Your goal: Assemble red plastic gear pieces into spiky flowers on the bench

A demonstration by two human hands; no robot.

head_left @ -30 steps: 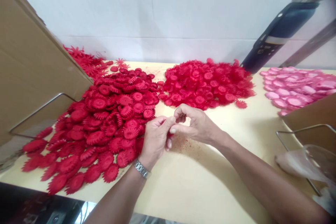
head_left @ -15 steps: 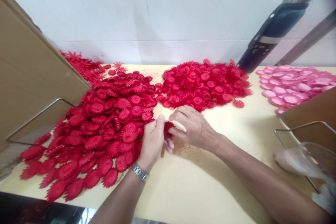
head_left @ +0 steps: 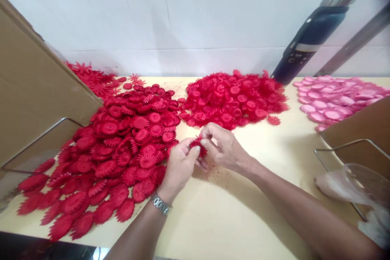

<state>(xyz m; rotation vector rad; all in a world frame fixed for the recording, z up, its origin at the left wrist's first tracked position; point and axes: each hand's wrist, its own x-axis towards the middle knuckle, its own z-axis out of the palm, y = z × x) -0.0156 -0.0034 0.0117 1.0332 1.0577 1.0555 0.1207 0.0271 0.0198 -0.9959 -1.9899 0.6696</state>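
My left hand [head_left: 179, 166] and my right hand [head_left: 224, 148] meet above the cream table [head_left: 219, 215], both pinching one small red plastic flower piece [head_left: 198, 146] between their fingertips. A watch sits on my left wrist. Just left of my hands lies a big heap of red flower discs [head_left: 115, 150]. A second heap of smaller red flower pieces [head_left: 234, 99] lies behind my hands, near the wall.
A pile of pink flower discs [head_left: 338, 97] lies at the far right. Cardboard boxes on wire stands flank the table, left [head_left: 33, 101] and right [head_left: 359, 130]. A dark device [head_left: 304, 44] leans on the tiled wall. A clear plastic bag [head_left: 350, 187] hangs at right.
My hands stayed together over the same spot. A red flower piece came into sight between the fingertips, and both hands now pinch it more tightly.
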